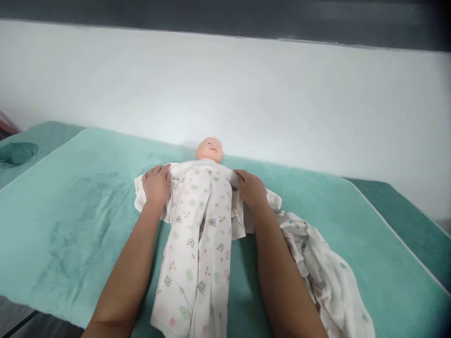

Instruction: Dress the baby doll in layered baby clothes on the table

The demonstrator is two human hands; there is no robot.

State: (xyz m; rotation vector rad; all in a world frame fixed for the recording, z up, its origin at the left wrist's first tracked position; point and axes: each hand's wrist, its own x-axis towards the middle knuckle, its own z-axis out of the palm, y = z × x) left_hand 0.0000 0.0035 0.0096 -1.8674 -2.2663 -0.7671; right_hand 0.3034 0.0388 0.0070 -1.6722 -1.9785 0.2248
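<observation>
A baby doll lies face up with its head toward the wall. White printed baby pants cover its front, the legs stretching toward me. Spread around its upper body is a white baby shirt, its sleeves out to both sides. My left hand is closed on the shirt beside the doll's shoulder on the left. At the other shoulder, my right hand pinches white cloth with thumb and fingers. The doll's arms and legs are mostly hidden by the clothes and my hands.
A crumpled white printed cloth lies beside my right forearm. Green covering spreads over the table, which meets a white wall at the back. A dark green bundle is at the far left.
</observation>
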